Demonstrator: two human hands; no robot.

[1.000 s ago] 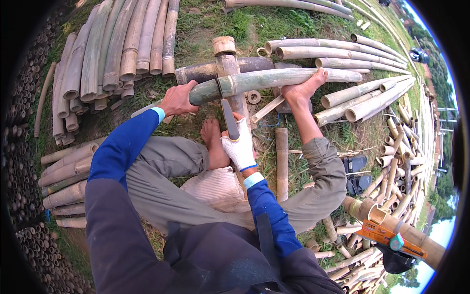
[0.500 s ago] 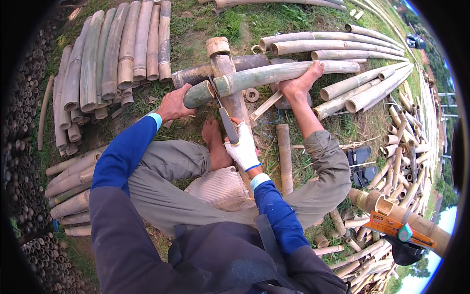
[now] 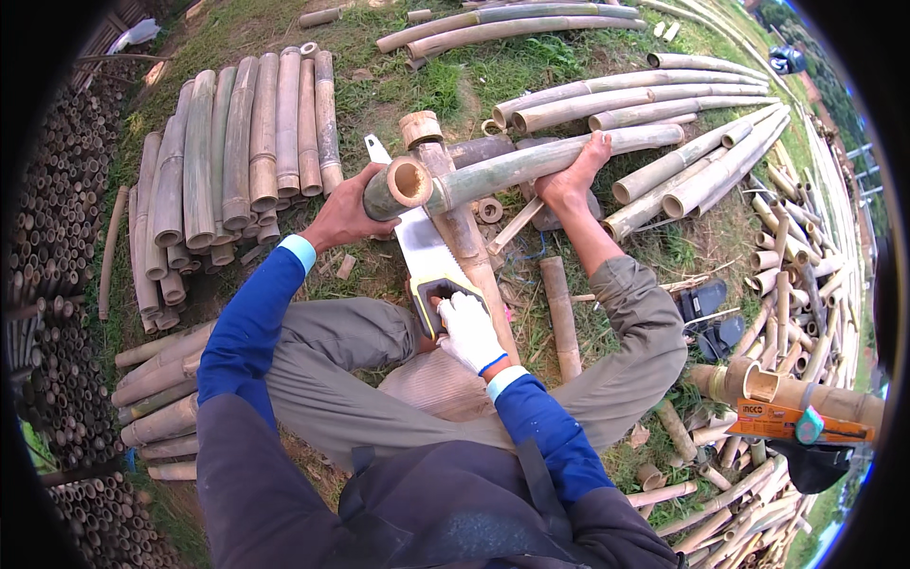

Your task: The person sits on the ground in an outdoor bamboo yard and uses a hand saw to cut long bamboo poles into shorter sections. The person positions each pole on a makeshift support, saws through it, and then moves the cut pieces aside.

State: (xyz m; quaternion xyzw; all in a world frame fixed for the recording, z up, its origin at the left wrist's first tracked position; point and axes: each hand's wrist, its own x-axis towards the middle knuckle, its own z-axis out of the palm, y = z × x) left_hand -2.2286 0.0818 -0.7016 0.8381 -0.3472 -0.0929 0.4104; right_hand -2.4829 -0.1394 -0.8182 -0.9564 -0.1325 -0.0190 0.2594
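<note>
My bare left hand (image 3: 346, 211) grips a short green bamboo piece (image 3: 387, 197), its hollow cut end tilted toward me. In its white glove, my right hand (image 3: 466, 332) is closed round the black and yellow handle of a handsaw (image 3: 428, 248). The saw's toothed blade lies turned flat and passes beneath the short piece, its tip showing beyond. A long bamboo pole (image 3: 531, 171) rests across a bamboo post (image 3: 463, 228), its left end close to the short piece. My bare foot (image 3: 573, 180) presses on this pole.
Rows of cut bamboo (image 3: 237, 133) lie at the left. Longer poles (image 3: 654, 93) lie at the far right, and a heap of short pieces (image 3: 787, 266) is at the right. An orange-bladed tool (image 3: 796, 420) rests by a notched bamboo pole. Black sandals (image 3: 706, 318) lie on the grass.
The short bamboo piece has come apart from the long pole and turned its cut end toward me. The saw has left the cut, its blade rolled from edge-on to flat.
</note>
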